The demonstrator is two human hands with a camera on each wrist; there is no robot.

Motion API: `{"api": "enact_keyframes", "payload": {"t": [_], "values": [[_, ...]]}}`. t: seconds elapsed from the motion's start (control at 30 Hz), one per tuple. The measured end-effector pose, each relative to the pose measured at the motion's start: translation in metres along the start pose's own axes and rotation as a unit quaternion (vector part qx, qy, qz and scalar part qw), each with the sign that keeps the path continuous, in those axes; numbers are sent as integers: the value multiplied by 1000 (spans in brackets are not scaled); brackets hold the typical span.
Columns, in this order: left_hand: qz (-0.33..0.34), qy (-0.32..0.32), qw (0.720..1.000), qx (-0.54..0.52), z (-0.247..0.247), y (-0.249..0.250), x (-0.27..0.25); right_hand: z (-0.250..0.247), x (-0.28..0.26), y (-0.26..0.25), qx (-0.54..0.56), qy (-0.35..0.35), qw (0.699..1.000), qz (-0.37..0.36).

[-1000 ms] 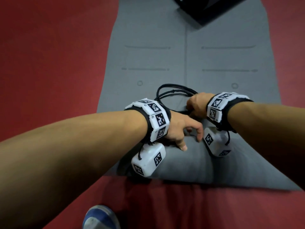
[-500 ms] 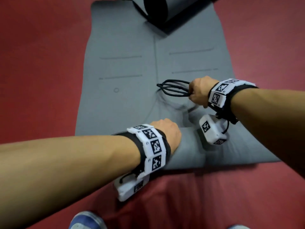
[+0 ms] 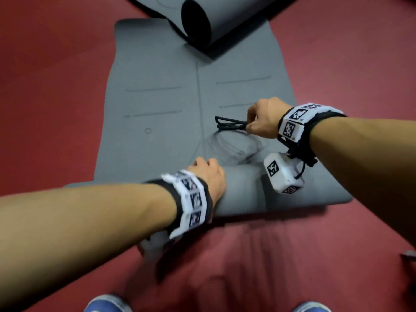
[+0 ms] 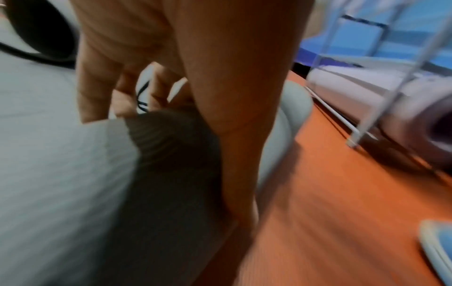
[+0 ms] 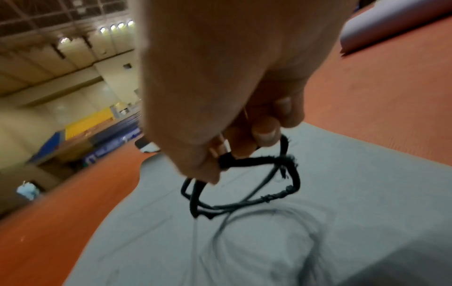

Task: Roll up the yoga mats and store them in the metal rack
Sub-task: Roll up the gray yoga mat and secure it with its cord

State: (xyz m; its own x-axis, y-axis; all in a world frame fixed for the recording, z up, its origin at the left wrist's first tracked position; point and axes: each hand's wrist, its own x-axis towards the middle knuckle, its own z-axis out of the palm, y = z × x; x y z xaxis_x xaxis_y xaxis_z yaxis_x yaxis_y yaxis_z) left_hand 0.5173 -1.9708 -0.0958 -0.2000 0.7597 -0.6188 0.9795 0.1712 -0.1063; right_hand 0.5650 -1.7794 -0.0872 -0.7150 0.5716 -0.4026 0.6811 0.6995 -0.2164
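A grey yoga mat (image 3: pixel 157 97) lies flat on the red floor, its near end rolled into a short roll (image 3: pixel 243 188). My left hand (image 3: pixel 209 174) grips that roll, fingers (image 4: pixel 97 87) curled over its top beside the roll's dark open end (image 4: pixel 171 154). My right hand (image 3: pixel 261 119) pinches a bundle of black elastic cord (image 3: pixel 229 124) just above the flat mat, beyond the roll. In the right wrist view the cord loops (image 5: pixel 244 183) hang from the fingertips over the mat (image 5: pixel 342 193).
A second, partly rolled grey mat (image 3: pixel 216 16) lies across the far end of this one. The left wrist view shows metal rack bars (image 4: pixel 367 77) with a rolled mat (image 4: pixel 415 120) beside them. My blue shoes (image 3: pixel 105 302) stand at the near edge.
My left hand left the cord and slid left onto the rolled near end, which it now grips. My right hand lifted the cord bundle and drew it rightward.
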Motion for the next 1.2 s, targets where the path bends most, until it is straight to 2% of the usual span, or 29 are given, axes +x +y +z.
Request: {"api": "enact_keyframes", "payload": {"t": [0.07, 0.13, 0.17, 0.23, 0.33, 0.37, 0.4, 0.47, 0.53, 0.57, 0.63, 0.67, 0.73, 0.77, 0.8, 0.83, 0.9, 1.0, 1.2], "values": [[5, -51, 998, -22, -19, -17, 15, -8, -7, -1, 142, 8, 990, 12], [-7, -89, 994, -64, -34, -34, 22, -15, -13, -3, 303, 9, 952, 40], [-12, -84, 993, -86, -36, -42, 24, -18, -15, -4, 363, -10, 930, 65], [-17, -56, 992, -112, -36, -54, 26, -21, -23, -10, 425, -95, 895, 94], [-18, -5, 991, -131, -32, -71, 26, -17, -40, -26, 423, -243, 869, 79], [-19, 29, 991, -132, -31, -78, 25, -14, -45, -32, 432, -287, 851, 83], [-30, 66, 990, -123, -28, -86, 25, -8, -49, -39, 439, -328, 831, 93], [-68, 112, 987, -94, -19, -98, 30, 6, -58, -49, 399, -414, 812, 102], [-69, 111, 985, -111, -11, -107, 35, 20, -62, -58, 281, -472, 832, 80], [-55, 96, 984, -137, -9, -107, 36, 27, -60, -60, 215, -479, 849, 63], [-33, 40, 988, -143, -7, -105, 35, 34, -55, -60, 117, -444, 888, 30], [-28, 29, 992, -117, -4, -103, 35, 34, -51, -58, 84, -395, 915, 8], [-35, 35, 998, -48, 4, -99, 34, 27, -41, -53, 27, -209, 976, -47], [-47, 39, 998, -32, 7, -97, 36, 23, -37, -52, 11, -108, 991, -76], [-63, 42, 997, -33, 7, -96, 39, 22, -32, -49, 0, -38, 995, -96], [-73, 46, 996, -40, 6, -94, 41, 25, -27, -46, -18, -4, 994, -111], [-76, 58, 994, -49, 1, -93, 45, 33, -23, -43, -106, 5, 986, -128], [-79, 59, 994, -42, -3, -95, 47, 51, -19, -34, -217, 3, 970, -114], [-67, 54, 995, -45, -7, -98, 47, 51, -13, -27, -218, 7, 974, -53]]}}
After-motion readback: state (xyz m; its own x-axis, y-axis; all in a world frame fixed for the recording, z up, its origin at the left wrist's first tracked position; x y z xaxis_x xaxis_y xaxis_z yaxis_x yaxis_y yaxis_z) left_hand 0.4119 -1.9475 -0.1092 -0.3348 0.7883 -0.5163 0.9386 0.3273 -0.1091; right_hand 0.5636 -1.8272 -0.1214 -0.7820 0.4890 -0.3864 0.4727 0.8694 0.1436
